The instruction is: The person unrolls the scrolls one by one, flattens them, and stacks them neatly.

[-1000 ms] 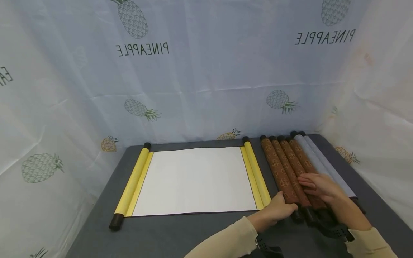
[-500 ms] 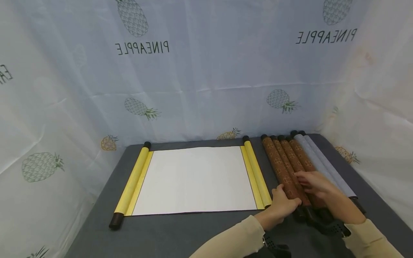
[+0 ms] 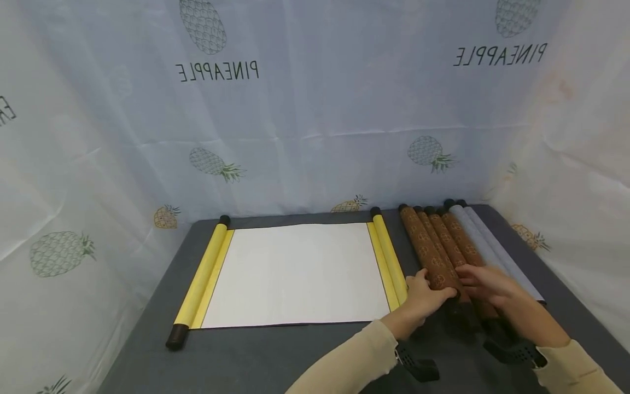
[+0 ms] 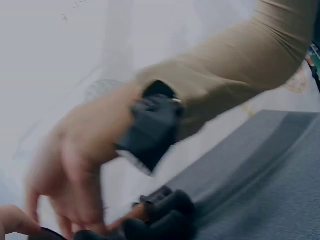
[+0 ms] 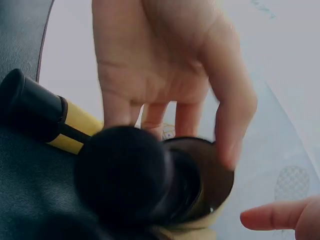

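Observation:
My left hand (image 3: 422, 298) grips the near end of the leftmost brown patterned scroll (image 3: 424, 243). In the right wrist view, this hand's fingers lie behind the scroll's hollow end (image 5: 220, 185), its thumb at the rim. A black end knob (image 5: 125, 170) stands close before the camera. My right hand (image 3: 497, 287) reaches over the other brown scrolls (image 3: 455, 241), fingertips on them near their lower half. Seen in the left wrist view, the right hand (image 4: 75, 160) points its fingers down beside several black knobs (image 4: 165, 215). Its thumb (image 5: 280, 215) is stretched out in the right wrist view.
An unrolled scroll with yellow ends (image 3: 394, 262) and white paper (image 3: 300, 273) lies left of the hands on the dark table (image 3: 246, 361). Grey-blue scrolls (image 3: 502, 251) lie at the right. A pineapple-print curtain (image 3: 320, 98) hangs behind.
My left hand has moved slightly up in the head view, and the leftmost brown scroll's near end has risen with it. The right hand has barely shifted; the yellow-ended scroll has stayed put.

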Demonstrator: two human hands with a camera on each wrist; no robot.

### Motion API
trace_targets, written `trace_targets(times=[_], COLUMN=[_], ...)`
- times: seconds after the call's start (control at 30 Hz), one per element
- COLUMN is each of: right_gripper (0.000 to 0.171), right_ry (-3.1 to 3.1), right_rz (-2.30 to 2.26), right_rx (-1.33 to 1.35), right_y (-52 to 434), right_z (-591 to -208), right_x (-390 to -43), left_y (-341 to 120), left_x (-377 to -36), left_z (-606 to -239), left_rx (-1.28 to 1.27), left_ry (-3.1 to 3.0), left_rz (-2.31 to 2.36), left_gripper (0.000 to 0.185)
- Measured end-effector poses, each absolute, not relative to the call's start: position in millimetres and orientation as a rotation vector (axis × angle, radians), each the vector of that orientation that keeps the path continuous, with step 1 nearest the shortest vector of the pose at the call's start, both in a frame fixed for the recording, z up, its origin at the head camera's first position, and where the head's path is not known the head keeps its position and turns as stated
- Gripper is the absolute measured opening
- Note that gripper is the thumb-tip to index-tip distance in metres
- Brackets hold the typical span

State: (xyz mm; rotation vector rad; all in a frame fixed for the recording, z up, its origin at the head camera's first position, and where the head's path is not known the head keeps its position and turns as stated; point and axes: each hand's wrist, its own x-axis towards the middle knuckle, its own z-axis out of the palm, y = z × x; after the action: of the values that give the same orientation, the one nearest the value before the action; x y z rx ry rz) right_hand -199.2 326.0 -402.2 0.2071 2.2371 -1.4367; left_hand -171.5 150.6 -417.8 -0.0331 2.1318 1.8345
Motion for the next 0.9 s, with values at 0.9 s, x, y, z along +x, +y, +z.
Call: trace_targets(times=[0.9], right_gripper=[0.086], right_ry=[2.242], right_rz=[-1.451], right_rx=[0.207], right_y=[294], right_z=[-417], right_x=[-205], left_y=[117], left_x=[-197], left_z=[-427], left_rx=[-0.025], left_ry=[2.002], left_rz=[1.879], left_gripper=[0.049])
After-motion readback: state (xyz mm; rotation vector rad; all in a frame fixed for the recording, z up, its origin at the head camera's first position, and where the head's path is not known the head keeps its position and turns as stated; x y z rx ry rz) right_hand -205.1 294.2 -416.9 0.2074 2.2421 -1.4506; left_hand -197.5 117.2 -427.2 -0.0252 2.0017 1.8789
